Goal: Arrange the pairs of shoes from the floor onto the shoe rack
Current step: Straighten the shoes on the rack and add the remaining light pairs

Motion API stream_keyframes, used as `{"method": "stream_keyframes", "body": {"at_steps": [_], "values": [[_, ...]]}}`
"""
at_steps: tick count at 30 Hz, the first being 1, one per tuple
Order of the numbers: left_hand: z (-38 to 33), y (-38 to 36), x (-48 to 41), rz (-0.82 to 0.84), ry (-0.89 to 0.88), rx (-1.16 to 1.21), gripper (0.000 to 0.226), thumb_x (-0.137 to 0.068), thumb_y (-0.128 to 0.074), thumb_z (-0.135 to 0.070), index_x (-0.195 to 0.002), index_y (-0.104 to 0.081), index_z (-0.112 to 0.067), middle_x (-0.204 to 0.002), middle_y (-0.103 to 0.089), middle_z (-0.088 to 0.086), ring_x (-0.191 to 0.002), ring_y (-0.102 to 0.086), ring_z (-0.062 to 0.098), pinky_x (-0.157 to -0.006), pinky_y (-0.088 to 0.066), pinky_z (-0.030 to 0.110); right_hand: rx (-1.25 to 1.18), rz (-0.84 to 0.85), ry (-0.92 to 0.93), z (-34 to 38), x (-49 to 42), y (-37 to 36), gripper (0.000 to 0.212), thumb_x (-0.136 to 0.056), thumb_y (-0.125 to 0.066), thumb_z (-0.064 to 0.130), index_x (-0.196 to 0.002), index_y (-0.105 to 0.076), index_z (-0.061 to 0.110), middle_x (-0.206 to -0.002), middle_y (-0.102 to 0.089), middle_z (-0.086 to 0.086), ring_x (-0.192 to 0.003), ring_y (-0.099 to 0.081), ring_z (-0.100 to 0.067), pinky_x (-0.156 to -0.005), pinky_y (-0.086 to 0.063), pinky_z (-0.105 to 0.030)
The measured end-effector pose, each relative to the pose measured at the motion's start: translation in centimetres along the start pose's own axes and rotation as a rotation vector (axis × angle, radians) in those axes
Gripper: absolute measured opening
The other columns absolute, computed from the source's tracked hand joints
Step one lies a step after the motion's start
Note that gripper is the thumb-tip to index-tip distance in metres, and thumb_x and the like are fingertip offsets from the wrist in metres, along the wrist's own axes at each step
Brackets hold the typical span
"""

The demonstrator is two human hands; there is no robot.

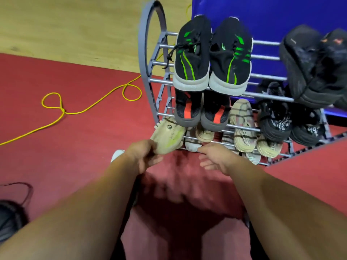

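Observation:
A grey shoe rack (161, 82) with metal bars stands on the red floor. My left hand (144, 156) grips the heel of a cream shoe (168, 135), sole up, at the lowest tier's left end. My right hand (216, 158) is beside it, fingers apart, holding nothing, its fingertips near a white-grey shoe (191, 144) on the bottom tier. Black shoes with green stripes (210, 55) fill the top tier's left, with black shoes (315, 66) at its right. The middle tier holds black-and-orange shoes (202, 111), a beige shoe (243, 124) and black shoes with white lettering (289, 124).
A yellow cord (90, 107) loops over the red carpet to the left. A blue panel (272, 14) stands behind the rack. A dark object with a thin cable (11, 218) lies at the lower left. Wooden flooring (65, 29) lies beyond the carpet.

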State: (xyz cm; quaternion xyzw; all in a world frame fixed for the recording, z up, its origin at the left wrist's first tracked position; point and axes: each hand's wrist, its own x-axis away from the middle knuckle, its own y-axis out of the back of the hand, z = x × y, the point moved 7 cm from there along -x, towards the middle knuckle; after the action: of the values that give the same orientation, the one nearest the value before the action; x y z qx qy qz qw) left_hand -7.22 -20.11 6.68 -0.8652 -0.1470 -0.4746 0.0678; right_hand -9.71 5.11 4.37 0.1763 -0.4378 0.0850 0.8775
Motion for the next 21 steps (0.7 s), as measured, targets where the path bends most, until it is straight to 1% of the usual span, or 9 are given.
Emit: {"method": "stream_keyframes", "body": {"at_steps": [4, 7, 9, 11, 14, 16, 17, 19, 21], "values": [[-1.3, 3.9, 3.8, -0.043, -0.064, -0.116, 0.009, -0.089, -0.053, -0.005, -0.088, -0.06, -0.01, -0.071, -0.052, 0.007, -0.057, -0.049, 0.017, -0.048, -0.059, 0.028, -0.007, 0.009, 0.026, -0.5, 2.5, -0.7, 0.039, -0.1, -0.063, 0.037, -0.132, -0.059, 0.015, -0.111, -0.071, -0.009, -0.079, -0.069, -0.021, -0.062, -0.057, -0.029], [-2.3, 5.3, 5.7, -0.061, -0.146, -0.119, 0.002, -0.082, -0.059, -0.014, -0.083, -0.061, -0.013, -0.067, -0.049, 0.005, -0.054, -0.046, 0.017, -0.044, -0.05, 0.023, -0.012, 0.008, 0.052, -0.4, 4.6, -0.5, 0.043, -0.099, -0.062, 0.041, -0.133, -0.058, 0.015, -0.114, -0.069, -0.009, -0.084, -0.068, -0.022, -0.074, -0.058, -0.033], [-2.3, 5.6, 5.9, -0.102, -0.198, -0.027, 0.006, -0.076, -0.061, -0.019, -0.081, -0.06, -0.015, -0.066, -0.048, 0.004, -0.053, -0.045, 0.019, -0.049, -0.041, 0.022, -0.02, -0.032, 0.064, -0.5, 5.8, 0.5, 0.038, -0.099, -0.061, 0.046, -0.124, -0.06, 0.017, -0.127, -0.067, -0.016, -0.104, -0.07, -0.029, -0.096, -0.056, -0.042], [-1.6, 5.1, 5.7, -0.095, -0.188, 0.086, 0.009, -0.075, -0.059, -0.021, -0.082, -0.058, -0.016, -0.068, -0.051, 0.006, -0.057, -0.051, 0.023, -0.054, -0.044, 0.026, -0.006, -0.091, 0.045, -1.0, 7.0, 1.9, 0.03, -0.099, -0.058, 0.052, -0.105, -0.057, 0.023, -0.145, -0.056, -0.022, -0.129, -0.059, -0.039, -0.11, -0.046, -0.054], [-0.9, 2.9, 4.9, 0.018, -0.133, 0.153, 0.016, -0.075, -0.057, -0.025, -0.088, -0.059, -0.017, -0.071, -0.061, 0.005, -0.056, -0.061, 0.023, -0.057, -0.054, 0.03, -0.03, -0.122, -0.014, -1.9, 8.3, 3.4, 0.035, -0.096, -0.057, 0.063, -0.088, -0.058, 0.029, -0.153, -0.048, -0.022, -0.136, -0.05, -0.044, -0.112, -0.043, -0.06], [-0.9, 1.6, 4.7, 0.07, -0.128, 0.14, 0.017, -0.08, -0.055, -0.025, -0.094, -0.062, -0.017, -0.071, -0.064, 0.003, -0.052, -0.062, 0.02, -0.054, -0.057, 0.03, -0.069, -0.066, -0.035, -2.4, 8.0, 3.4, 0.031, -0.096, -0.059, 0.062, -0.095, -0.065, 0.032, -0.152, -0.047, -0.025, -0.136, -0.051, -0.046, -0.112, -0.041, -0.063], [-0.9, 1.0, 4.7, 0.1, -0.123, 0.132, 0.023, -0.08, -0.055, -0.027, -0.099, -0.063, -0.016, -0.076, -0.066, 0.003, -0.055, -0.064, 0.021, -0.057, -0.059, 0.032, -0.092, -0.017, -0.05, -2.7, 7.6, 3.2, 0.035, -0.094, -0.059, 0.064, -0.099, -0.069, 0.032, -0.148, -0.054, -0.023, -0.128, -0.059, -0.042, -0.109, -0.044, -0.064], [-0.9, 0.2, 4.2, 0.128, -0.116, 0.128, 0.033, -0.077, -0.056, -0.029, -0.107, -0.064, -0.017, -0.087, -0.068, 0.005, -0.065, -0.067, 0.022, -0.066, -0.06, 0.036, -0.108, 0.077, -0.077, -3.2, 6.7, 2.5, 0.055, -0.089, -0.056, 0.072, -0.113, -0.072, 0.026, -0.124, -0.073, -0.012, -0.104, -0.066, -0.031, -0.103, -0.049, -0.062], [-1.0, -0.3, 3.7, 0.123, -0.114, 0.14, 0.03, -0.078, -0.055, -0.029, -0.105, -0.063, -0.017, -0.084, -0.068, 0.004, -0.064, -0.067, 0.023, -0.064, -0.06, 0.035, -0.068, 0.107, -0.076, -3.2, 6.1, 2.1, 0.06, -0.091, -0.053, 0.074, -0.114, -0.073, 0.023, -0.113, -0.078, -0.007, -0.104, -0.072, -0.031, -0.098, -0.055, -0.058]]}}
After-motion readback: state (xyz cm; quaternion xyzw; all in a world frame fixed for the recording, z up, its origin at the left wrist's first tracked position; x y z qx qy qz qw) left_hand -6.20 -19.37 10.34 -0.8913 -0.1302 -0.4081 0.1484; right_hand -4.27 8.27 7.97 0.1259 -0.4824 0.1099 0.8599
